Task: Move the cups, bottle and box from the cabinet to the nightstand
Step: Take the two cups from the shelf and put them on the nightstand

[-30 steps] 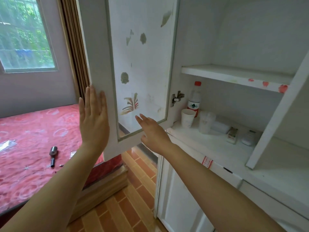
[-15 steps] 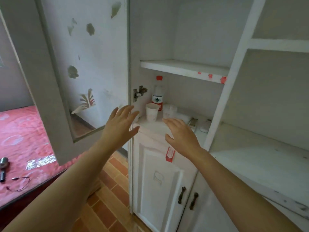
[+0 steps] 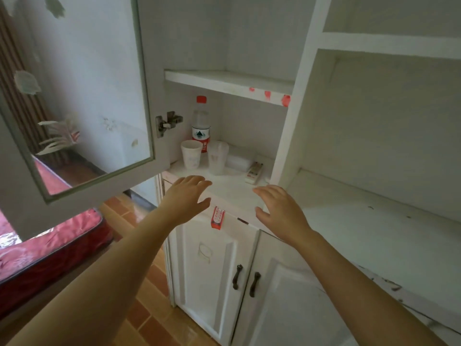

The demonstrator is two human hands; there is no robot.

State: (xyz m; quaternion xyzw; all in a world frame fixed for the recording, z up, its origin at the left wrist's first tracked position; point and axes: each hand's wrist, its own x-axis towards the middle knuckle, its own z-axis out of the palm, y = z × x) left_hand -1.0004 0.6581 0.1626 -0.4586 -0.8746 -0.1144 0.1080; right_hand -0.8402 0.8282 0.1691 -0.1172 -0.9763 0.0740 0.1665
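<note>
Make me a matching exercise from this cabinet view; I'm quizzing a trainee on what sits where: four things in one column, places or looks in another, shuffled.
Things
1. bottle
2. paper cup
3. clear cup
4. remote

Descriptions
A. lying flat, rightmost on the shelf
B. red cap, standing at the back
C. see-through, upright, right of the white cup
D. opaque white, nearest the door hinge

Pairs: 1-B, 2-D, 3-C, 4-A

Both the left hand and the right hand are open and hold nothing.
</note>
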